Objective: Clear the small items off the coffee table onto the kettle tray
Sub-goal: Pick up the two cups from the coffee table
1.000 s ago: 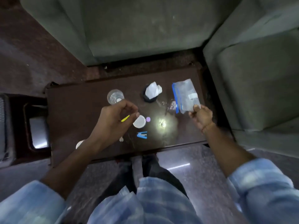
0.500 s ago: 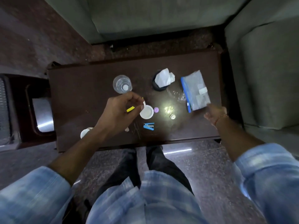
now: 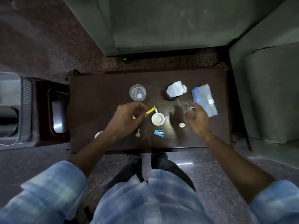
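A small yellow stick (image 3: 150,110) is pinched between the thumb and fingertips of the left hand (image 3: 127,118), just left of the white cup (image 3: 157,119) that stands near the middle of the dark coffee table (image 3: 100,97). The right hand (image 3: 196,119) is held to the right of the cup with its fingers curled around crumpled clear plastic (image 3: 188,109), though blur leaves the grip uncertain. A purple cap (image 3: 166,117) is seen touching the cup's right side. In front of the cup a blue stapler (image 3: 159,133) is laid, with a small key (image 3: 138,133) to its left and a small white bottle (image 3: 182,125) to its right. Behind the cup, a clear glass (image 3: 137,92) is placed to the left, a dark holder stuffed with white paper (image 3: 175,91) to the right, and a zip bag (image 3: 204,99) farther right.
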Demonstrator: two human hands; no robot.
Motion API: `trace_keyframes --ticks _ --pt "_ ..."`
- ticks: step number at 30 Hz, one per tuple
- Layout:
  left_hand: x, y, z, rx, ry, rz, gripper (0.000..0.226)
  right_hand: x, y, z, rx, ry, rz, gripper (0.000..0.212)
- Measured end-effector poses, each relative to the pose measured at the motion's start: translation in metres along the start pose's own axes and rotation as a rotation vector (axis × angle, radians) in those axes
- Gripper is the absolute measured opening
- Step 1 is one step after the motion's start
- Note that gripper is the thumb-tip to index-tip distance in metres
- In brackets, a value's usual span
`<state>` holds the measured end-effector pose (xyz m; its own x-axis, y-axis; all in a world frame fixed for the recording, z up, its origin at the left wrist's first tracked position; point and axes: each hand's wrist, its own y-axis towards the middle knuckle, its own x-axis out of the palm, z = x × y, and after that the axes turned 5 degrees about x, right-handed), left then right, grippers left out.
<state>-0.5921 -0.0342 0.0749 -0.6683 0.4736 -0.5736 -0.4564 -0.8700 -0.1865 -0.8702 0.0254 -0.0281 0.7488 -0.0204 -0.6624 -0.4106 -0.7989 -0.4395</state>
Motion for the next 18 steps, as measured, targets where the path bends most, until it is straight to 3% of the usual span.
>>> trace_keyframes --ticks 3,8,12,18 --pt "-0.003 -0.012 -0.022 -0.051 0.001 0.002 0.015 0.040 -0.025 -0.023 -0.097 -0.025 -0.110 0.051" --pt "-0.003 -0.028 -0.063 -0.092 0.115 -0.018 0.025 0.083 -0.035 -0.041 -0.078 -0.068 -0.196 0.059" --pt "0.003 -0.042 -0.103 -0.202 0.235 -0.068 0.043 0.104 -0.025 -0.044 0.018 -0.178 -0.220 0.069" --pt "0.012 -0.062 -0.161 -0.391 0.321 -0.111 0.071 0.131 -0.004 -0.041 -0.003 -0.399 -0.288 0.077"
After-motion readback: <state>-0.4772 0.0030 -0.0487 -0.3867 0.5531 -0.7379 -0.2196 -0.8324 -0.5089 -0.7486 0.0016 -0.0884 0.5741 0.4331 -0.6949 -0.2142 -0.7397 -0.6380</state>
